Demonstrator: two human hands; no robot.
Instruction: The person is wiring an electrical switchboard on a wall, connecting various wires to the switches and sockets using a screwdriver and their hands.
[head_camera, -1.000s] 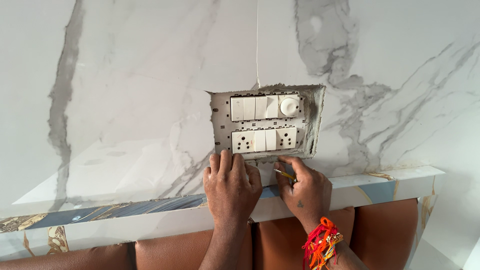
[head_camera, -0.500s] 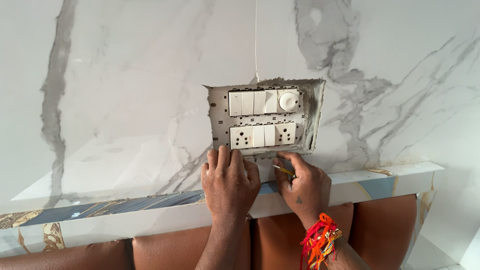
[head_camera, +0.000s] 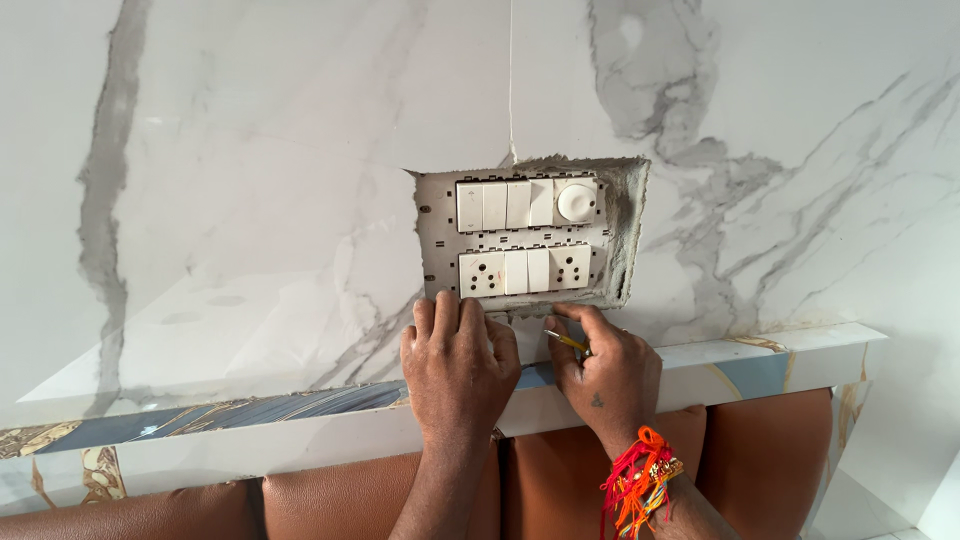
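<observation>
Switch plate (head_camera: 520, 238) sits in a rough cutout in the marble wall (head_camera: 250, 200), straight above both hands, long axis running left to right. Left hand (head_camera: 458, 368) is flat against the wall, fingers together, fingertips touching the cutout's bottom edge under the left socket. Right hand (head_camera: 610, 370) is just beside it, below the plate's lower right corner, pinching a thin yellow tool (head_camera: 566, 341), maybe a pencil or small screwdriver, too small to tell. Its tip points left toward the gap between the hands. Both are about equally near the plate; the left sits more squarely under it. Below them runs a tiled ledge (head_camera: 760, 365), then brown padded panels (head_camera: 330, 500).
</observation>
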